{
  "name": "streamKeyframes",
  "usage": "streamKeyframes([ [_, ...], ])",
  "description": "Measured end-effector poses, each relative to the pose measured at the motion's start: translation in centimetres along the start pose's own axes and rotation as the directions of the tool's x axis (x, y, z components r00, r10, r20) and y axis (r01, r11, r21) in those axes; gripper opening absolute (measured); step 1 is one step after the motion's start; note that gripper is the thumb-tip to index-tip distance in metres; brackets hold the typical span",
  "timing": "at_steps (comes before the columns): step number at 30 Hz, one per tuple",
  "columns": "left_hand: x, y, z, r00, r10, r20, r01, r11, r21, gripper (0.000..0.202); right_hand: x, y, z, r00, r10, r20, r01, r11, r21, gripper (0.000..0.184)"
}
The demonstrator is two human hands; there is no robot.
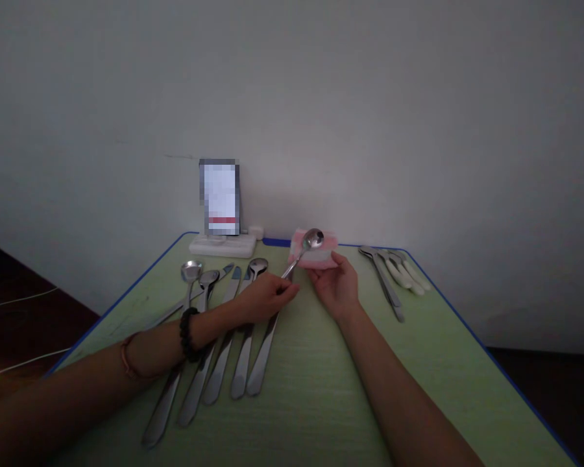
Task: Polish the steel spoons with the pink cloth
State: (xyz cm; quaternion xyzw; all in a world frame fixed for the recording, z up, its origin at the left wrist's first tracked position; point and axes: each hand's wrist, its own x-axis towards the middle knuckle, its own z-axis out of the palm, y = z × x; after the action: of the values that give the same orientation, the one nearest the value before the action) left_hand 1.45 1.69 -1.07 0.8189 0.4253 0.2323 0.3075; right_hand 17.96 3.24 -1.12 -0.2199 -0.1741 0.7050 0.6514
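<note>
My left hand [267,296] is closed around the handle of a metal spoon [313,239], whose bowl points up and away over a pink and white cloth [325,262]. My right hand [338,285] grips this cloth by its near right corner, thumb on top. The spoon's bowl lies in front of the cloth; whether they touch I cannot tell. Under and beside my left forearm lie a small ladle [191,270], more spoons [258,264] and table knives [236,273], their handles toward me. My forearm hides parts of them.
A phone [222,198] with a blurred screen stands on a white stand [222,246] at the table's back left. On the right lie metal spoons [387,285] and several white-handled utensils [399,272]. The green table [316,389] has a blue edge and meets a wall.
</note>
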Motion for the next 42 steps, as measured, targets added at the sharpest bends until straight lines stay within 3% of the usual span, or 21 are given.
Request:
streamKeyframes([
  [3,0.0,0.1,-0.1,0.999,0.031,0.012,-0.031,1.000,-0.003,0.042,-0.4,0.6,0.4,0.983,0.159,0.089,-0.149,0.982,-0.112,0.016],
  [5,0.0,0.1,-0.1,0.999,0.042,0.017,-0.042,0.999,0.001,0.042,-0.5,0.9,0.5,0.977,0.194,0.086,-0.180,0.973,-0.145,0.015],
  [7,0.0,0.1,-0.1,0.999,0.030,0.018,-0.030,0.999,0.010,0.042,-0.3,0.9,0.4,0.988,0.150,0.039,-0.144,0.982,-0.118,0.015],
  [11,0.0,0.2,-0.2,0.999,0.011,0.048,-0.013,0.999,0.042,0.045,0.4,0.1,-0.1,0.993,-0.051,-0.108,0.054,0.998,0.028,0.014],
  [13,-0.1,0.2,-0.2,0.997,0.022,0.080,-0.026,0.999,0.046,0.046,0.4,-0.2,-0.1,0.988,-0.101,-0.119,0.109,0.992,0.065,0.015],
  [19,-0.1,-0.1,-0.4,0.992,0.045,0.120,-0.042,0.999,-0.029,0.044,-0.7,0.5,1.3,0.994,0.096,0.045,-0.094,0.995,-0.040,0.016],
  [21,-0.1,-0.1,-0.4,0.991,0.033,0.128,-0.028,0.999,-0.045,0.045,-0.8,0.6,1.5,0.997,0.072,0.037,-0.070,0.997,-0.041,0.014],
  [24,-0.1,-0.1,-0.4,0.991,0.017,0.134,-0.012,0.999,-0.037,0.046,-0.5,0.0,1.1,0.997,-0.071,-0.031,0.072,0.997,0.041,0.011],
  [27,-0.2,0.0,-0.5,0.991,0.016,0.132,-0.015,1.000,-0.015,0.047,-0.3,-0.8,0.5,0.984,-0.154,-0.092,0.164,0.980,0.109,0.020],
  [31,-0.2,-0.1,-0.5,0.991,0.013,0.130,-0.007,0.999,-0.045,0.047,-0.3,-0.4,0.6,0.996,-0.052,-0.069,0.057,0.995,0.079,0.042],
  [35,-0.1,-0.3,-0.5,0.992,0.009,0.123,0.003,0.995,-0.097,0.047,-0.3,0.7,1.1,0.998,0.042,-0.049,-0.046,0.996,-0.079,0.031],
  [38,0.0,-0.2,-0.5,0.992,-0.014,0.123,0.027,0.994,-0.103,0.047,-0.1,0.7,0.9,0.997,0.008,-0.078,-0.012,0.999,-0.049,0.026],
  [42,-0.1,-0.1,-0.5,0.991,-0.027,0.128,0.040,0.993,-0.108,0.048,0.3,-0.3,0.1,0.987,-0.113,-0.114,0.122,0.989,0.079,0.027],
])
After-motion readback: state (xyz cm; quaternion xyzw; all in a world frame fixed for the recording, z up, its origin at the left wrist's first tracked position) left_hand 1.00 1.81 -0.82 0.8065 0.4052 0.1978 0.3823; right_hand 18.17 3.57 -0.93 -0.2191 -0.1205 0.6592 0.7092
